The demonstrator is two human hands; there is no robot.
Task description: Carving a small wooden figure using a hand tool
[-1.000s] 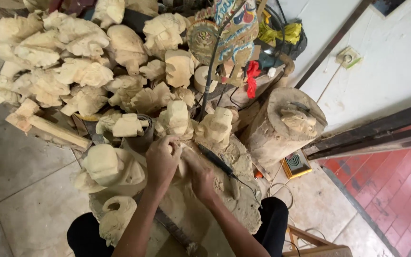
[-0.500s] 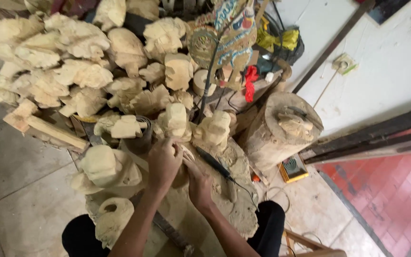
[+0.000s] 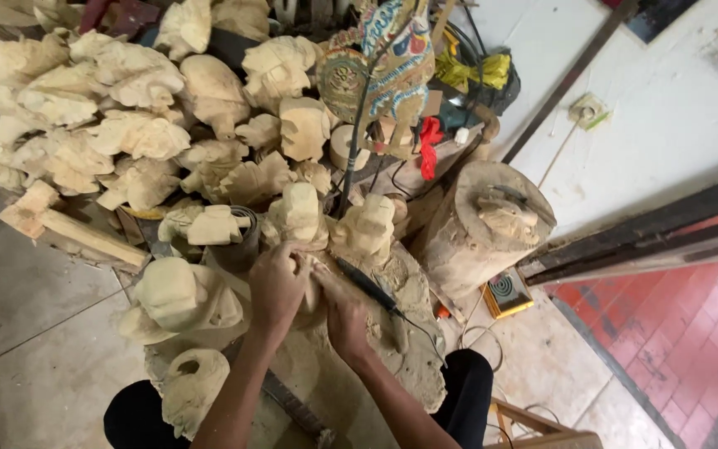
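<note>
Pale unpainted wood fills the head view: a heap of rough-carved heads (image 3: 126, 125) spreads from nine o'clock to twelve o'clock. Near the centre, the left hand (image 3: 277, 287) and the right hand (image 3: 341, 312) are close together, both closed on a small pale carving (image 3: 313, 291) that rests on a sawdust-covered work block (image 3: 367, 366) between the person's knees. The carving is mostly hidden by the fingers, so its shape cannot be told, nor whether the right hand also grips a tool.

Just beside the right hand, toward three o'clock, a dark slim rotary tool (image 3: 365, 285) lies on the block with its cable trailing to four o'clock. At nine o'clock of the hands sits a hat-shaped wooden head (image 3: 178, 298), and at seven o'clock a hollowed carving (image 3: 189, 391). Two squared carved heads (image 3: 299, 212) stand at twelve o'clock, just past the fingers. A thick log stump (image 3: 479, 224) with a carved piece on top stands at two o'clock, a small yellow box (image 3: 506, 291) on the floor at its foot. A painted flat puppet (image 3: 392, 58) rises at one o'clock.
</note>
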